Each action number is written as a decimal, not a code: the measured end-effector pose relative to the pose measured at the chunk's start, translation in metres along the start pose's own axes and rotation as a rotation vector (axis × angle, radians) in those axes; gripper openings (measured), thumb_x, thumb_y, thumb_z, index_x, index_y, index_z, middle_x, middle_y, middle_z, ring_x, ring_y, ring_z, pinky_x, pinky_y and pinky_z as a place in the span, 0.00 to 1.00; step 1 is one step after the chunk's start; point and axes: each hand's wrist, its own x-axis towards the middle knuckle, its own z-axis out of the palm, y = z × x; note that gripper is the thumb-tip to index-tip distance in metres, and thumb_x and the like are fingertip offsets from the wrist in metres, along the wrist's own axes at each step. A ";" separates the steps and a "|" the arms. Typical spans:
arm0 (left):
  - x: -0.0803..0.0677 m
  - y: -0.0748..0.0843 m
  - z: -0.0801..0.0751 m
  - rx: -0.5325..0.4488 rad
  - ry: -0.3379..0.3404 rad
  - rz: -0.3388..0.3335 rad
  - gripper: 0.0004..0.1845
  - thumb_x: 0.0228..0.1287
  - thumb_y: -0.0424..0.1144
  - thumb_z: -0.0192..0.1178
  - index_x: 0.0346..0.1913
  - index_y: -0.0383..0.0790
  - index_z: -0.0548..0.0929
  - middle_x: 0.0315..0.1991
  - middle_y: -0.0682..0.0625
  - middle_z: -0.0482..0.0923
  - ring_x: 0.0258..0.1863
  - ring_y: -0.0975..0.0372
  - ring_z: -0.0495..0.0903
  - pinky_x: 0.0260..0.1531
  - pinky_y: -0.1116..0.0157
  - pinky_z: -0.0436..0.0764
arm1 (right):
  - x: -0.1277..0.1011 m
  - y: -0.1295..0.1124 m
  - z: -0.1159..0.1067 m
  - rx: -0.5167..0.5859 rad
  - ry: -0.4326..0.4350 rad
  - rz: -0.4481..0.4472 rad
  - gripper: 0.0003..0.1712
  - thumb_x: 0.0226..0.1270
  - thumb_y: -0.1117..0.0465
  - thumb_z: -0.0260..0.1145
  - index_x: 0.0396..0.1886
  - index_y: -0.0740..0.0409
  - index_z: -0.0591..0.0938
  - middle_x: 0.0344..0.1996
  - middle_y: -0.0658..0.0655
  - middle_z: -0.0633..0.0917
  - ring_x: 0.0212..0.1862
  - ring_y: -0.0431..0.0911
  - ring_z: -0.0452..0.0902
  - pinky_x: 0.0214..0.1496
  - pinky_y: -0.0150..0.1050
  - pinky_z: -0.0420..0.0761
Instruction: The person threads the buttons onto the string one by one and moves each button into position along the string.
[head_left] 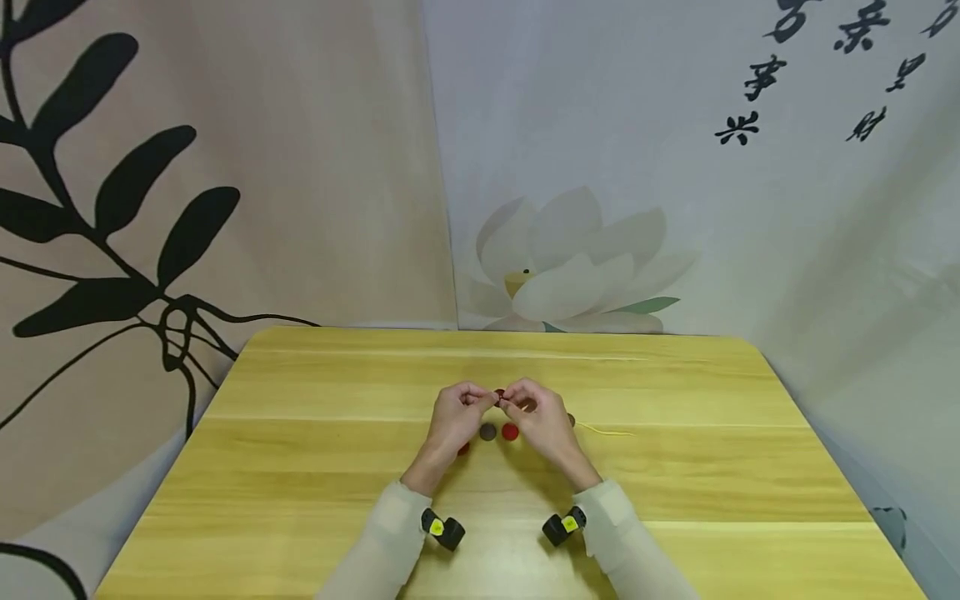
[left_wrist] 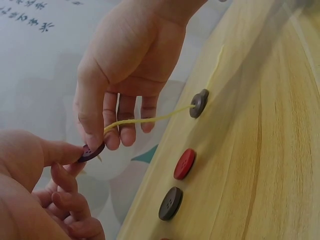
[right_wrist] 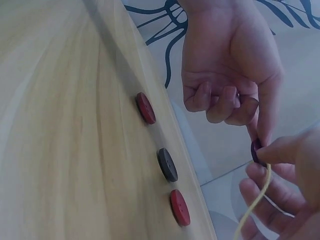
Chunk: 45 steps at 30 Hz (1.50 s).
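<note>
My left hand (head_left: 480, 401) pinches a small dark red button (head_left: 498, 394) by its edge, held above the table. My right hand (head_left: 513, 394) meets it from the other side, pinching a yellow thread (left_wrist: 150, 118) right at that button (left_wrist: 91, 152). The thread's short tip pokes out beside the button. The thread runs back to a grey-brown button (left_wrist: 198, 104) strung on it and lying on the wooden table (head_left: 315, 467). In the right wrist view the dark red button (right_wrist: 255, 151) shows between both hands' fingertips, with the thread (right_wrist: 257, 200) hanging below it.
Loose on the table under the hands lie a grey button (head_left: 488, 431), a red button (head_left: 510, 431) and another red button (head_left: 463, 448) half hidden by my left wrist. Thread trails right (head_left: 611, 432). Printed cloth backdrops hang behind the table.
</note>
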 end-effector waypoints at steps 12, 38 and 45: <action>0.000 0.001 -0.002 -0.019 0.029 -0.007 0.05 0.63 0.36 0.65 0.35 0.36 0.85 0.33 0.36 0.81 0.24 0.63 0.71 0.23 0.69 0.68 | 0.001 -0.006 0.001 0.031 -0.037 0.021 0.11 0.65 0.64 0.70 0.46 0.55 0.80 0.30 0.54 0.87 0.31 0.45 0.80 0.37 0.37 0.78; -0.005 0.005 0.005 -0.060 0.058 -0.003 0.07 0.63 0.36 0.66 0.35 0.33 0.84 0.26 0.46 0.80 0.21 0.65 0.70 0.18 0.71 0.66 | -0.002 -0.007 0.009 -0.178 0.044 -0.101 0.21 0.57 0.68 0.74 0.50 0.63 0.80 0.26 0.52 0.84 0.28 0.42 0.79 0.27 0.31 0.75; -0.004 0.007 0.004 -0.045 0.050 0.000 0.09 0.63 0.39 0.67 0.37 0.34 0.85 0.24 0.46 0.77 0.19 0.65 0.67 0.17 0.71 0.64 | -0.001 -0.007 0.008 -0.200 0.069 -0.112 0.16 0.58 0.67 0.73 0.46 0.59 0.81 0.25 0.49 0.85 0.28 0.41 0.79 0.28 0.31 0.76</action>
